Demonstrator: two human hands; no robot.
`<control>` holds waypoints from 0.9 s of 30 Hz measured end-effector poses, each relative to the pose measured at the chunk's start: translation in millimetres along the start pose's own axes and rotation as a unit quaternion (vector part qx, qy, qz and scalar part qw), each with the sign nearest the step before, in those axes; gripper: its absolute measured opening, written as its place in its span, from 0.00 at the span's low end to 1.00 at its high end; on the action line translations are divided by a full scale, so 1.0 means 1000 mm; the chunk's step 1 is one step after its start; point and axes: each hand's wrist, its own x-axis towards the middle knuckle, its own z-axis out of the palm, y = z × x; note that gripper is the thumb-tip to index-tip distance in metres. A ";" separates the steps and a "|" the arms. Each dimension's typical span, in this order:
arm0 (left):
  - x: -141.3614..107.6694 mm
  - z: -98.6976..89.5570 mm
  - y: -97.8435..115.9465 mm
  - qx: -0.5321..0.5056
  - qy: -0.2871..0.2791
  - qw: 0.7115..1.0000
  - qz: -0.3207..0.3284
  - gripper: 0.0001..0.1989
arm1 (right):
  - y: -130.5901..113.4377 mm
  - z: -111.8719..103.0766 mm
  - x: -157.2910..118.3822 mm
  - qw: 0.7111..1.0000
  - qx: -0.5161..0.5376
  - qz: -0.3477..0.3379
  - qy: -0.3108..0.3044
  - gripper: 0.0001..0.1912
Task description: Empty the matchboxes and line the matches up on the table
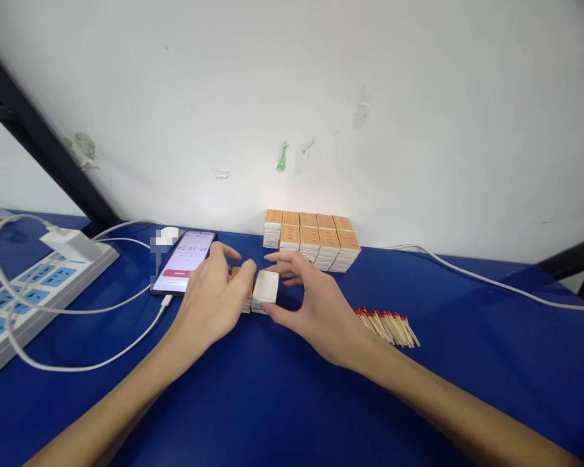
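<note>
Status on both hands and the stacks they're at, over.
Left hand at orange-topped stack. Right hand around white-topped stack. Phone close by left hand; loose matches off to the right.

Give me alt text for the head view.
A person's left hand and right hand are at two short matchbox stacks on a blue table. More matchbox stacks stand behind; red-tipped matches lie right, a phone and power strip left.

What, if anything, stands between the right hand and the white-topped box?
Nothing visible: the right hand is beside the white-topped box, thumb at its front edge. The left hand is on the other side, not between.
</note>
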 end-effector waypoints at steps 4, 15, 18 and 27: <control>0.001 0.000 -0.001 -0.017 -0.001 1.000 0.007 0.12 | 0.000 -0.001 0.001 1.000 0.001 0.006 -0.004 0.32; 0.001 0.002 -0.002 -0.065 0.015 0.998 0.004 0.18 | -0.002 -0.001 0.001 1.000 -0.006 0.000 -0.016 0.34; 0.000 0.001 0.000 -0.071 0.023 0.997 0.004 0.22 | -0.006 -0.008 -0.003 0.999 -0.033 -0.011 -0.013 0.34; -0.017 0.002 0.011 -0.102 0.176 0.965 0.164 0.08 | 0.007 -0.044 -0.011 0.940 -0.321 0.011 0.114 0.06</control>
